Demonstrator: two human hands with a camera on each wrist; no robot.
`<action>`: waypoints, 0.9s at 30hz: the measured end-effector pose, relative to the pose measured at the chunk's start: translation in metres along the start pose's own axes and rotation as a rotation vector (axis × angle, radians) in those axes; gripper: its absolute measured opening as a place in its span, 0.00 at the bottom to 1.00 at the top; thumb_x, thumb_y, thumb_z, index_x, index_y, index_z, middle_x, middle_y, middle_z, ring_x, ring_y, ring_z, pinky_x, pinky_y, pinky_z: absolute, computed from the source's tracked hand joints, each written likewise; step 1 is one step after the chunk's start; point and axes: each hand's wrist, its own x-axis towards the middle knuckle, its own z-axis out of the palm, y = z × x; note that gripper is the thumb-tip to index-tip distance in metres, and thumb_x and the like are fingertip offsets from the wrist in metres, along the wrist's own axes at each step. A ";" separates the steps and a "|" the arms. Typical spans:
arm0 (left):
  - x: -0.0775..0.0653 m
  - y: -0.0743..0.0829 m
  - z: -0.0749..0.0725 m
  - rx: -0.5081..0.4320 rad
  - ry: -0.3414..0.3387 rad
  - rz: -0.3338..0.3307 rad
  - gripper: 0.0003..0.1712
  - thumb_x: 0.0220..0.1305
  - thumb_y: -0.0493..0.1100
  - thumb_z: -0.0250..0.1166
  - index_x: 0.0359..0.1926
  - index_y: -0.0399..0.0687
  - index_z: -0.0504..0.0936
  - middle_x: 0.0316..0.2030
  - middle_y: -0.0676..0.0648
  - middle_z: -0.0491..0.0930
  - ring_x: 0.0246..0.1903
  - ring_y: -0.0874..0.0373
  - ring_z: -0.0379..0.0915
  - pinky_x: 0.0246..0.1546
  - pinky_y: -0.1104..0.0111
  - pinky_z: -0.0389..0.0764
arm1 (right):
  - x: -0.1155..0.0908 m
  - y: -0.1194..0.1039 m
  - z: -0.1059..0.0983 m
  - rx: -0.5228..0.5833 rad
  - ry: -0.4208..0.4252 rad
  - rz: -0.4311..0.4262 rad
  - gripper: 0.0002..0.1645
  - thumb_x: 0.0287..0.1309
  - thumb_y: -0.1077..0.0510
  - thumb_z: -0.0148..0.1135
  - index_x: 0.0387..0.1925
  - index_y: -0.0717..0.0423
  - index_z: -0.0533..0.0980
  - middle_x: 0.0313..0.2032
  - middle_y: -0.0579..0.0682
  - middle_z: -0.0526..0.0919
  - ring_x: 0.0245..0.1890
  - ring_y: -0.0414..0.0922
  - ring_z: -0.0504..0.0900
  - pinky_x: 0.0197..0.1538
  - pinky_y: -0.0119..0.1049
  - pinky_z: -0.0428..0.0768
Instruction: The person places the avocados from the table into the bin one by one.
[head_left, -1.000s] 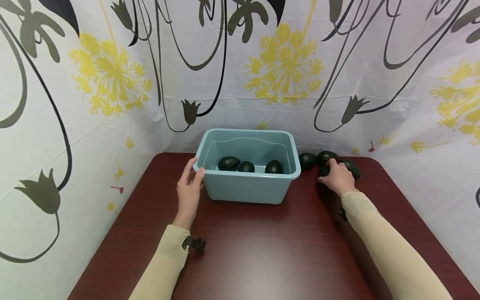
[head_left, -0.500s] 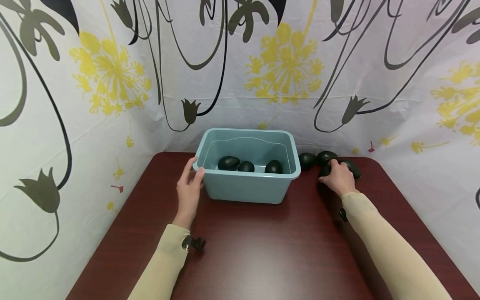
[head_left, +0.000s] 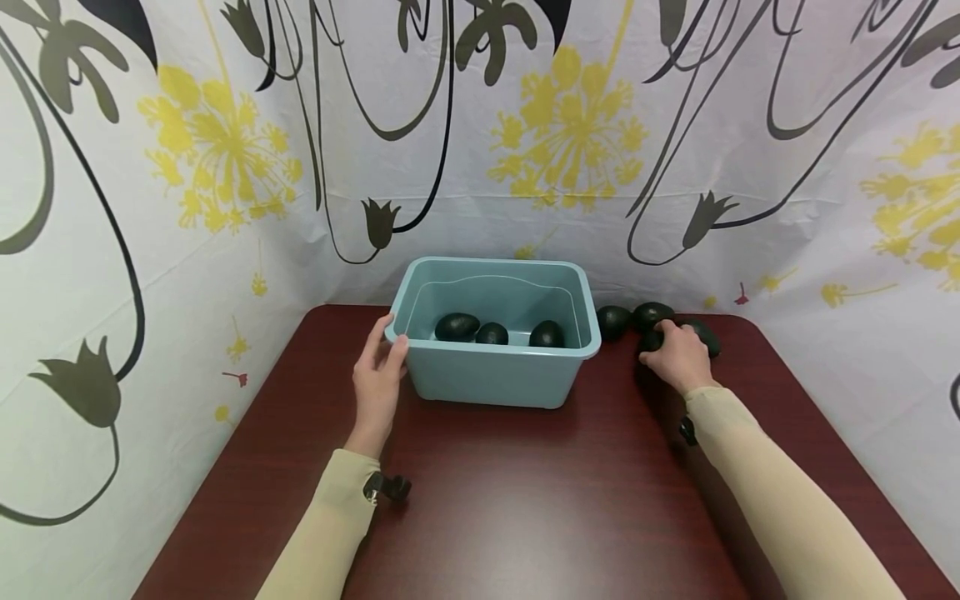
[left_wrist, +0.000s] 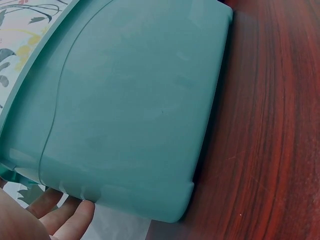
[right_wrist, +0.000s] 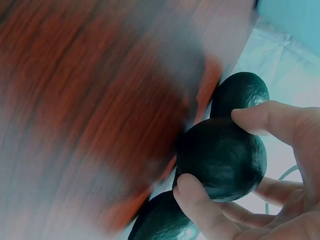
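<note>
My left hand [head_left: 377, 387] grips the front left corner of a light blue plastic bin [head_left: 487, 379], thumb at the front rim. In the left wrist view its fingers [left_wrist: 75, 220] lie against the bin's side. Inside the bin lie three dark green avocados, one of them a longish avocado [head_left: 457, 327] at the left. To the right of the bin, my right hand [head_left: 678, 357] holds an avocado [right_wrist: 222, 160] between thumb and fingers, low over the table. Against that one, in the right wrist view, show a second avocado [right_wrist: 242, 92] above and a third avocado [right_wrist: 162, 220] below.
More avocados rest by the table's back edge, among them a round avocado [head_left: 613, 322] beside the bin and another avocado [head_left: 705, 337] right of my hand. The dark red wooden table [head_left: 517, 500] ends at a white patterned cloth [head_left: 465, 225] hung behind and along both sides.
My right hand has shifted very slightly to the right at the avocados. The left hand and the bin stay where they were.
</note>
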 end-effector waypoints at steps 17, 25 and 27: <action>-0.001 -0.001 0.000 0.021 0.002 0.005 0.32 0.71 0.54 0.64 0.73 0.61 0.69 0.69 0.42 0.68 0.61 0.47 0.71 0.56 0.49 0.77 | -0.007 -0.012 -0.008 0.042 0.021 -0.018 0.36 0.52 0.57 0.72 0.60 0.67 0.71 0.52 0.75 0.70 0.54 0.71 0.69 0.53 0.73 0.65; -0.001 0.000 0.000 0.024 -0.001 -0.001 0.31 0.71 0.53 0.64 0.73 0.62 0.69 0.69 0.42 0.68 0.60 0.50 0.72 0.55 0.51 0.78 | -0.010 -0.017 -0.014 0.072 0.026 -0.008 0.36 0.54 0.57 0.72 0.62 0.66 0.71 0.54 0.74 0.69 0.54 0.70 0.67 0.55 0.72 0.62; -0.001 0.000 0.000 0.022 -0.001 -0.002 0.31 0.71 0.53 0.64 0.73 0.62 0.69 0.69 0.42 0.68 0.60 0.50 0.72 0.55 0.51 0.77 | -0.010 -0.018 -0.015 0.074 0.033 -0.010 0.36 0.54 0.56 0.72 0.63 0.65 0.71 0.54 0.74 0.69 0.54 0.70 0.67 0.54 0.72 0.62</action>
